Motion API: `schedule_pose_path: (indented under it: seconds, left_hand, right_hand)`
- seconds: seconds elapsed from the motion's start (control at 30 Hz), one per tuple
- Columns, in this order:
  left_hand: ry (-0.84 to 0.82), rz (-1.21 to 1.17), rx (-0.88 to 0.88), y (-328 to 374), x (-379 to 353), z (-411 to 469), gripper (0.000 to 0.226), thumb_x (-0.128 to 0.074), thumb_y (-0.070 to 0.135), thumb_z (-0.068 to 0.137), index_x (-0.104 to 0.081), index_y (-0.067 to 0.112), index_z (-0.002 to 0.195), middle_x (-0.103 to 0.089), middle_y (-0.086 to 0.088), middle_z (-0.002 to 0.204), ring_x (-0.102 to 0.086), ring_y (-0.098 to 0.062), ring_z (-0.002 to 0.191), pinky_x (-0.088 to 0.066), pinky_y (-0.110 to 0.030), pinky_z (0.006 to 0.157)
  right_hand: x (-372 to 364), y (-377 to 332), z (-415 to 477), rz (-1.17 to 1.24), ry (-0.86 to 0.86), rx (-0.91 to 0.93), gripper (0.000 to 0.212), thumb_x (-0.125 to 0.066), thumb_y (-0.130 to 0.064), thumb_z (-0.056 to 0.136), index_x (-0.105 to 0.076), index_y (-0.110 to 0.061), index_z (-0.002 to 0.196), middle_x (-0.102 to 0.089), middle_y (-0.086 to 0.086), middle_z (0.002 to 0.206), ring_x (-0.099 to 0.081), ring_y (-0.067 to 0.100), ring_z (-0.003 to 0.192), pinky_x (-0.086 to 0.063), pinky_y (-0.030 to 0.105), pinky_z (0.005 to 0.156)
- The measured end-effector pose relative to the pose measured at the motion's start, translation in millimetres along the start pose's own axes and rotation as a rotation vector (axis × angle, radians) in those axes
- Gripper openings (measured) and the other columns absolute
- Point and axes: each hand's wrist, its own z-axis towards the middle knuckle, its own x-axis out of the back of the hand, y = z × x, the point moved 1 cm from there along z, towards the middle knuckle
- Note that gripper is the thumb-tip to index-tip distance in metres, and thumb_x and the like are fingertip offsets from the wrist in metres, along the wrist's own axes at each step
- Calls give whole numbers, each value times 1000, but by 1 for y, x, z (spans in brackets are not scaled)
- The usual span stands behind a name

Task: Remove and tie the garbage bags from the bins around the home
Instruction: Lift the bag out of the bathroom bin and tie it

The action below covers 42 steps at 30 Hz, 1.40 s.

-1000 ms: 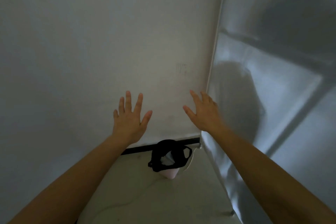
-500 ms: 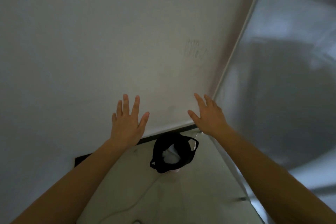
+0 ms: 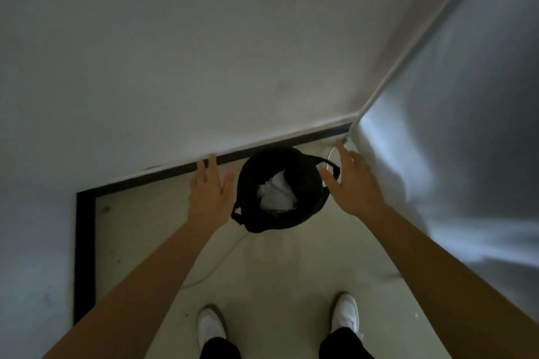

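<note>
1. Where the pale floor runs into a corner, a plain white wall closes the far side and the left side. A black baseboard lines its foot, and the light is dim.
2. To the right, a shiny silver panel rises from the floor and meets the wall at the corner, so the floor narrows toward the far end.
3. The black garbage bag stands open-mouthed on the floor, close to the baseboard and near that corner. Crumpled white paper lies inside it. One loop handle hangs at its near left, and another sticks out at its far right.
4. The left hand is spread flat with straight fingers and holds nothing. It sits just left of the bag's rim.
5. The right hand is likewise spread and empty, on the bag's right. It overlaps the far-right loop in the head view, and whether it touches it cannot be told.
6. A thin white cord trails over the floor from the bag's near edge toward the left.
7. Two white shoes stand nearer, with bare floor between them and the bag.
</note>
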Motion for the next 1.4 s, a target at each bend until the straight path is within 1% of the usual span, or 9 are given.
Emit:
schedule_pose_path:
  seconds: [0.33, 0.47, 0.6, 0.67, 0.73, 0.9, 1.1, 1.27, 1.4]
  left_hand:
    - [-21, -533, 454, -148, -203, 57, 84, -30, 64, 100, 1, 15, 161, -10, -7, 169, -16, -26, 153, -14, -41, 123]
    - [-159, -938, 693, -168, -233, 77, 72, -39, 80, 88, -58, 24, 130, -47, -2, 150, -44, -26, 138, -41, -45, 104]
    - [-292, -1270, 589, -177, -251, 104, 70, -55, 73, 86, -58, 27, 140, -59, 6, 143, -61, -30, 124, -55, -45, 95]
    - [-277, -1348, 505, -178, -256, 119, 52, -62, 59, 90, -70, 20, 124, -75, 4, 109, -70, -23, 103, -56, -39, 88]
    - [-293, -1394, 404, -168, -261, 133, 41, -55, 46, 99, -68, 17, 126, -72, -7, 119, -70, -22, 103, -55, -39, 91]
    - [-240, -1366, 214, -138, -266, 164, 39, -56, 38, 100, -62, 13, 129, -69, -11, 123, -73, -21, 100, -62, -36, 82]
    - [325, -1097, 170, -117, -224, 182, 32, -53, 18, 98, -59, 2, 126, -66, -15, 116, -66, -31, 104, -57, -40, 87]
    - [194, -1011, 31, -89, -203, 171, 4, -65, 12, 93, -65, 9, 95, -68, -10, 96, -68, -28, 90, -57, -31, 70]
    - [239, -571, -191, -76, -204, 164, 12, -60, 14, 96, -57, 11, 106, -63, -5, 100, -63, -26, 95, -50, -32, 75]
  right_hand:
    - [-207, 123, 55, 571, 117, -332, 116, -50, -85, 74, 1, -23, 158, -13, 11, 165, -22, 31, 149, -25, 52, 119]
    - [-251, 147, 77, 909, 49, -479, 110, -52, -79, 80, -1, -22, 158, -22, 9, 163, -27, 30, 148, -26, 49, 117]
    - [-273, 158, 110, 1209, -213, -342, 94, -57, -83, 71, -42, -33, 148, -52, -5, 147, -50, 21, 133, -40, 48, 111]
    - [-281, 157, 129, 1313, -278, -236, 82, -65, -75, 76, -49, -31, 144, -60, -4, 139, -58, 21, 127, -45, 45, 108]
    - [-284, 157, 146, 1355, -230, -195, 81, -74, -62, 77, -48, -25, 144, -64, 1, 134, -62, 24, 122, -47, 44, 106]
    - [-277, 153, 166, 1423, -36, -189, 81, -86, -47, 69, -53, -17, 137, -70, 3, 123, -69, 23, 111, -55, 38, 96]
    - [-258, 140, 171, 1401, 309, -295, 68, -80, -43, 77, -59, -9, 132, -71, 7, 119, -70, 25, 102, -56, 42, 94]
    - [-240, 129, 173, 1183, 331, -282, 20, -80, -8, 75, -66, -11, 90, -71, 10, 101, -68, 30, 98, -56, 45, 93]
    - [-241, 117, 162, 850, 353, -236, 26, -67, 1, 76, -48, -16, 72, -59, 9, 81, -60, 29, 88, -50, 36, 77]
